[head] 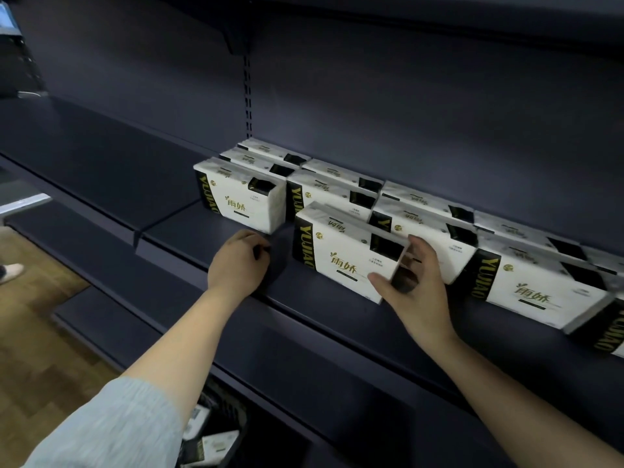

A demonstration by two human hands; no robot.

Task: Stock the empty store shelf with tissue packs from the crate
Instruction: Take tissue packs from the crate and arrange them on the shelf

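Several white-and-black tissue packs stand in rows on the dark shelf (175, 231). The front pack (344, 251) sits forward of the others, and my right hand (415, 292) grips its right end, thumb on the front face and fingers over the top. My left hand (239, 261) hovers over the shelf just left of that pack, fingers curled, holding nothing. Another pack (241, 197) stands at the left end of the rows. The crate (216, 430) shows at the bottom, below my left arm, with more packs inside.
The shelf stretches bare to the left of the packs. A lower shelf (304, 349) juts out beneath. An upright slotted rail (248, 96) runs up the back wall. Wooden floor (40, 332) lies at the left, with someone's shoe (10, 270) on it.
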